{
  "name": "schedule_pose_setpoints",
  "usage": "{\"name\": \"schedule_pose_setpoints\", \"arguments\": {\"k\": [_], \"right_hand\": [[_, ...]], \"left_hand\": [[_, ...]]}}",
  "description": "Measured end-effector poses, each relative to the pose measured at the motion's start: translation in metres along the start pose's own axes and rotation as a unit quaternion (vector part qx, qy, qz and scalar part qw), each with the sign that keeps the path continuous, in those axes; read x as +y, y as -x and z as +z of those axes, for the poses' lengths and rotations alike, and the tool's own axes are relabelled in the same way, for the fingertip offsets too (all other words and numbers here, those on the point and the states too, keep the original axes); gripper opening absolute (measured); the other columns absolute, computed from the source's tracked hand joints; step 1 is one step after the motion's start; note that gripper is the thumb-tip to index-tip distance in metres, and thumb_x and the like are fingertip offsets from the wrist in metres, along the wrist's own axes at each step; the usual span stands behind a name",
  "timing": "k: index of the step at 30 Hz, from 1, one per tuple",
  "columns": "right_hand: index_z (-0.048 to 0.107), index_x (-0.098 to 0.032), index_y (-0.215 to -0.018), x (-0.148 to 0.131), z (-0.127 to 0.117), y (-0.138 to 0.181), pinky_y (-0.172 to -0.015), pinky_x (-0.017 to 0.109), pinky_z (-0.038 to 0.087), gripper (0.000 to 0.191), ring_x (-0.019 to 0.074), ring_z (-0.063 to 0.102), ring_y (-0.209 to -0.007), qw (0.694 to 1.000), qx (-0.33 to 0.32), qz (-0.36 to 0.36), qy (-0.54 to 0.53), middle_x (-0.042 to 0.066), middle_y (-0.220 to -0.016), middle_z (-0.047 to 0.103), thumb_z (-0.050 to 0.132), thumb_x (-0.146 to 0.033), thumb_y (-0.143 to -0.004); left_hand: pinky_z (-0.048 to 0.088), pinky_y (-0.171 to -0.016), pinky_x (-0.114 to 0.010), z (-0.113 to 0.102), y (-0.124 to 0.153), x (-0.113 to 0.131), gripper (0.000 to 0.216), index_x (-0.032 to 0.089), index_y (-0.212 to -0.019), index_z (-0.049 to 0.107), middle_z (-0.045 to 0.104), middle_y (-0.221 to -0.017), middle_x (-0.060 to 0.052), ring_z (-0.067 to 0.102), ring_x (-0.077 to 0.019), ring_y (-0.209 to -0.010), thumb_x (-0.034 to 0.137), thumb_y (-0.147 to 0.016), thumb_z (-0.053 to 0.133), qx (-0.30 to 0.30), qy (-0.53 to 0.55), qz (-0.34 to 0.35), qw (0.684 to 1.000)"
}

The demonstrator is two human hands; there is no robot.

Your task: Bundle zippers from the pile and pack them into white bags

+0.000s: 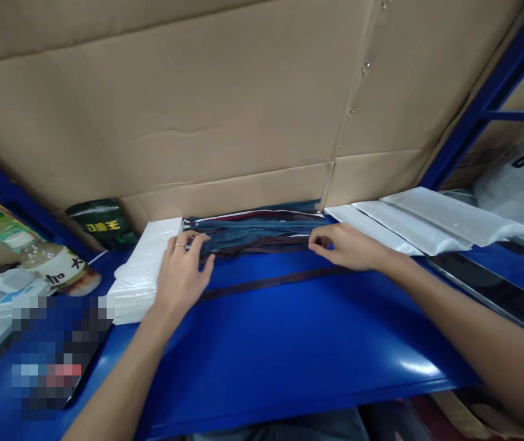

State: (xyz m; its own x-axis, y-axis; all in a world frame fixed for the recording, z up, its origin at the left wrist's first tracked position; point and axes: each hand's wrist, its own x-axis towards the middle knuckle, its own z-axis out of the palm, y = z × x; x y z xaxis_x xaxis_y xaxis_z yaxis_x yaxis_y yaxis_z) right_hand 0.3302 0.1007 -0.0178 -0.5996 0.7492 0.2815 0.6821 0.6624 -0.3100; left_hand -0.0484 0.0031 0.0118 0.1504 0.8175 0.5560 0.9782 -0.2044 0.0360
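Observation:
A bundle of long, flat, dark blue, maroon and brown strips (248, 231) lies at the back of the blue work surface, against the cardboard. They look like zippers, though detail is too soft to be certain. My left hand (183, 269), wearing a ring, hovers at the bundle's left end with bent fingers and thumb apart. At the other end, my right hand (344, 246) is curled in a pinch at the edge of a brown strip (273, 246). Closer to me, a single brown strip (271, 283) lies apart across the blue surface.
Left of the bundle sits a stack of white plastic packets (138, 269); on the right are clear plastic sleeves (420, 214) and a dark phone-like slab (491, 291). A bottle (60, 263) and a green bag (101, 223) stand left. Cardboard (225, 110) walls the back.

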Motion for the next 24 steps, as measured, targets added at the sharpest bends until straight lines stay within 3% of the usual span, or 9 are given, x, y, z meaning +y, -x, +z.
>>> {"name": "schedule_pose_setpoints", "arguments": {"k": [2,5,8,11,15,24], "right_hand": [[0.074,-0.022,-0.103,-0.019,0.006,0.0,-0.077,0.031,0.05,0.017,0.0196,0.072,-0.082,0.998,-0.012,-0.051,-0.046,0.004,-0.096,0.079,0.058,-0.026,-0.101],[0.074,-0.024,-0.111,-0.048,0.015,0.004,-0.087,0.031,0.053,0.021,0.0195,0.074,-0.096,0.986,-0.046,-0.122,-0.1,0.003,-0.108,0.079,0.054,-0.022,-0.104],[0.074,-0.025,-0.116,-0.072,0.023,0.009,-0.091,0.032,0.055,0.022,0.0193,0.074,-0.101,0.973,-0.066,-0.172,-0.138,0.004,-0.112,0.079,0.054,-0.021,-0.106],[0.074,-0.023,-0.117,-0.085,0.03,0.014,-0.088,0.032,0.056,0.02,0.0193,0.074,-0.097,0.964,-0.052,-0.206,-0.157,0.005,-0.108,0.079,0.058,-0.021,-0.105],[0.074,-0.022,-0.114,-0.089,0.033,0.017,-0.082,0.031,0.056,0.018,0.0187,0.072,-0.09,0.956,-0.03,-0.236,-0.171,0.005,-0.1,0.078,0.059,-0.025,-0.106],[0.074,-0.023,-0.117,-0.092,0.032,0.015,-0.087,0.032,0.058,0.02,0.0188,0.074,-0.095,0.953,-0.011,-0.236,-0.189,0.005,-0.105,0.079,0.056,-0.024,-0.107]], "left_hand": [[0.056,-0.09,-0.038,0.006,0.004,0.012,0.023,0.022,-0.121,0.064,0.072,-0.113,-0.009,0.07,-0.0252,-0.105,0.034,-0.102,0.058,-0.059,0.078,0.027,0.995],[0.049,-0.067,-0.029,0.009,0.012,0.032,0.017,0.024,-0.107,0.063,0.068,-0.079,0.001,0.067,-0.0177,-0.072,0.04,-0.104,0.057,-0.175,0.126,0.064,0.974],[0.044,-0.065,-0.029,0.01,0.02,0.05,0.024,0.024,-0.101,0.066,0.07,-0.081,0.001,0.067,-0.0173,-0.071,0.047,-0.104,0.059,-0.224,0.132,0.111,0.959],[0.047,-0.068,-0.03,0.013,0.025,0.061,0.027,0.024,-0.107,0.07,0.074,-0.099,-0.002,0.07,-0.0179,-0.078,0.047,-0.106,0.056,-0.238,0.152,0.165,0.945],[0.049,-0.074,-0.028,0.016,0.027,0.064,0.031,0.023,-0.112,0.071,0.074,-0.104,-0.003,0.071,-0.0164,-0.081,0.04,-0.112,0.046,-0.24,0.182,0.209,0.93],[0.049,-0.07,-0.029,0.014,0.026,0.061,0.029,0.021,-0.105,0.072,0.075,-0.098,-0.004,0.07,-0.0168,-0.075,0.04,-0.11,0.05,-0.215,0.166,0.193,0.943]]}}
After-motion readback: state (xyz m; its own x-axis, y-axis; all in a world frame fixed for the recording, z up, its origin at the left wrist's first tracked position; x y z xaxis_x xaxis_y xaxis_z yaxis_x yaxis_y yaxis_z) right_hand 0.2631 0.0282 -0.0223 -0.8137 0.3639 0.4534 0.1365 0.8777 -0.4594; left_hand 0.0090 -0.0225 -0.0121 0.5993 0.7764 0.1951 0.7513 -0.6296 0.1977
